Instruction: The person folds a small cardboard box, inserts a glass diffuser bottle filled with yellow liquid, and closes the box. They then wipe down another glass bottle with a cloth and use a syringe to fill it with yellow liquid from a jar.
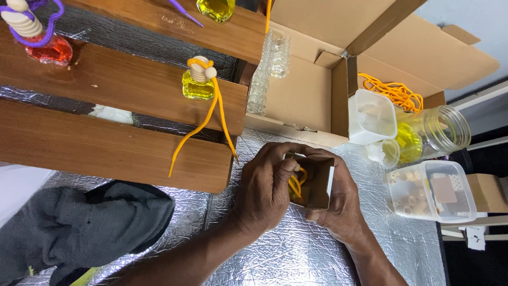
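Note:
My right hand [341,204] holds a small open brown cardboard box [316,182] over the silver foil table. My left hand [267,185] has its fingers at the box's mouth, pressing a yellow cord [295,185] down inside it. What the cord is tied to is hidden in the box. On the wooden slat rack [121,85] stands a small yellow liquid bottle [198,80] with a wooden cap and a long yellow cord hanging down.
A large open cardboard carton [317,90] with clear empty bottles [270,69] lies behind my hands. To the right stand a white tub [371,117], a glass jar [434,132] and a clear box of wooden caps [431,191]. A red bottle [47,48] sits far left; a dark cloth [79,222] lies below.

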